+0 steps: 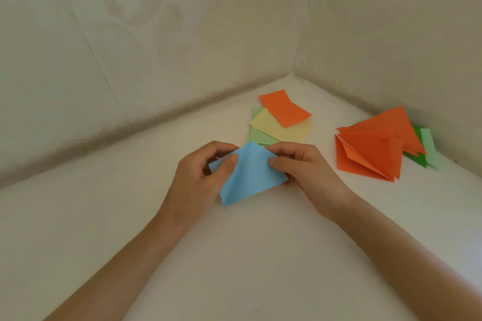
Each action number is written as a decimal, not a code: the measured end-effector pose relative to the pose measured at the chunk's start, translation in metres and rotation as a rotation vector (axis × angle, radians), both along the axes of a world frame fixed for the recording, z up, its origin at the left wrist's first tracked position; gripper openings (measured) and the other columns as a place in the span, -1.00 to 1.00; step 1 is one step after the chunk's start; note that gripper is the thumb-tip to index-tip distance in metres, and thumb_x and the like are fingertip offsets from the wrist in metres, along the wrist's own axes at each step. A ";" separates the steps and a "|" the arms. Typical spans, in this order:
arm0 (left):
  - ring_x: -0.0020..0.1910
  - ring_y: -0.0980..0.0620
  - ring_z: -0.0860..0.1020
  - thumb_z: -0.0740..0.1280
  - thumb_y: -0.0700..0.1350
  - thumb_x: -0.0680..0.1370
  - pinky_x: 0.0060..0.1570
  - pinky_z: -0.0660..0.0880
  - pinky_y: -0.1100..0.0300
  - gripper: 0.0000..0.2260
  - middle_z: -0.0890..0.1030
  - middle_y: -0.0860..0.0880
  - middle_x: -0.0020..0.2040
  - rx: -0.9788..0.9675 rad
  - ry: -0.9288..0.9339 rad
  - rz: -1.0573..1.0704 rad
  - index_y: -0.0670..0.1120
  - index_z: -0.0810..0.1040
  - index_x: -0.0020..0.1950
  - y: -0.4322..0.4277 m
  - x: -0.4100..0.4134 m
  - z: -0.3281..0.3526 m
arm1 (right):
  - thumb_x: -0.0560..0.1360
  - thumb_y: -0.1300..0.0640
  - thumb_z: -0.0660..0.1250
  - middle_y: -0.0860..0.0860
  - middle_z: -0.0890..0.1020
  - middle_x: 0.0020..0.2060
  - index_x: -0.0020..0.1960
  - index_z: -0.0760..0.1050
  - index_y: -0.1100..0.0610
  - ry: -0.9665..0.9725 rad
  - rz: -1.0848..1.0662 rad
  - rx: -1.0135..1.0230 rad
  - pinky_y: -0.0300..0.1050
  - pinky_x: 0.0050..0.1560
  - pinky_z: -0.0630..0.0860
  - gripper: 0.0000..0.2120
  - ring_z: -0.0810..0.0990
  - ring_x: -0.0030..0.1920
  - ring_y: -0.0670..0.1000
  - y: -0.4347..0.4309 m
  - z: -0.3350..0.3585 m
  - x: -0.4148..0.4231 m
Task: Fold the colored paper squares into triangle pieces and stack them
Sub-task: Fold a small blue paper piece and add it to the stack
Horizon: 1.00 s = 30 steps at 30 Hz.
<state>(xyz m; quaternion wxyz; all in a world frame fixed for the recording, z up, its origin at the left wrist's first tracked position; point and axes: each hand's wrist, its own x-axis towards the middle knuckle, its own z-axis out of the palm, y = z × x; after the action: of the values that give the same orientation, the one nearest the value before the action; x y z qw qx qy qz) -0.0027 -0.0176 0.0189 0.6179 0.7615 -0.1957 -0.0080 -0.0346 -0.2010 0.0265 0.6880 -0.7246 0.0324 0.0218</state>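
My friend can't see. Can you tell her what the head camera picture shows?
The left hand and right hand pinch a blue paper over a white surface. Behind it lie an orange square, a yellow square and a green square; folded orange triangles are piled at the right.

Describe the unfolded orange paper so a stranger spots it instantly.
Look toward the wall corner. Just before it, the orange sheet lies atop a yellow sheet and a green sheet. Unlike the orange triangles rightward, it is flat with one crease.
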 end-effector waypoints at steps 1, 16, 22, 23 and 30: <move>-0.23 0.15 0.53 0.35 -0.15 0.51 -0.21 0.42 0.36 -0.91 0.63 0.12 -0.24 -0.056 0.058 -0.003 0.00 0.60 -0.03 0.001 0.002 0.001 | 0.52 0.38 0.21 0.03 0.64 -0.21 -0.07 0.64 0.11 -0.005 0.012 -0.011 -0.18 -0.22 0.40 -0.72 0.52 -0.22 -0.04 0.000 0.001 0.000; -0.28 0.10 0.61 0.40 -0.26 0.47 -0.27 0.52 0.31 -0.95 0.66 -0.02 -0.27 -0.151 0.347 -0.046 -0.13 0.60 -0.17 0.002 0.005 0.002 | 0.47 0.24 0.38 0.03 0.66 -0.14 0.01 0.49 0.15 -0.035 -0.027 -0.101 -0.04 -0.04 0.52 -0.86 0.63 -0.12 -0.02 0.004 0.003 -0.002; -0.24 0.06 0.63 0.37 -0.27 0.47 -0.27 0.54 0.29 -0.94 0.67 -0.05 -0.22 -0.323 0.478 -0.036 -0.13 0.58 -0.18 0.000 0.003 0.006 | 0.50 0.28 0.33 0.20 0.68 -0.08 0.13 0.55 0.11 0.015 -0.028 0.043 0.21 0.00 0.53 -0.78 0.64 -0.06 0.25 0.008 0.005 -0.006; -0.25 0.06 0.63 0.36 -0.28 0.47 -0.28 0.54 0.29 -0.94 0.67 -0.06 -0.22 -0.336 0.482 -0.049 -0.15 0.58 -0.17 0.000 0.004 0.006 | 0.51 0.30 0.30 0.21 0.68 -0.08 0.12 0.55 0.12 0.009 -0.037 0.065 0.13 -0.05 0.55 -0.78 0.64 -0.10 0.22 0.007 0.005 -0.005; -0.20 0.00 0.55 0.36 -0.31 0.48 -0.21 0.54 0.21 -0.85 0.60 -0.09 -0.25 -0.291 0.402 -0.156 -0.05 0.58 -0.14 0.005 0.009 0.004 | 0.53 0.39 0.18 0.13 0.68 -0.09 -0.02 0.63 0.21 0.058 -0.004 0.319 -0.14 -0.07 0.58 -0.74 0.64 -0.10 0.06 0.001 0.004 -0.005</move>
<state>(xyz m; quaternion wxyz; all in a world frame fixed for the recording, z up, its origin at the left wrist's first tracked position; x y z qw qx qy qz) 0.0063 -0.0126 0.0229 0.7451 0.6302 -0.1261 -0.1785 -0.0400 -0.2004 0.0305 0.7932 -0.6052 0.0500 0.0464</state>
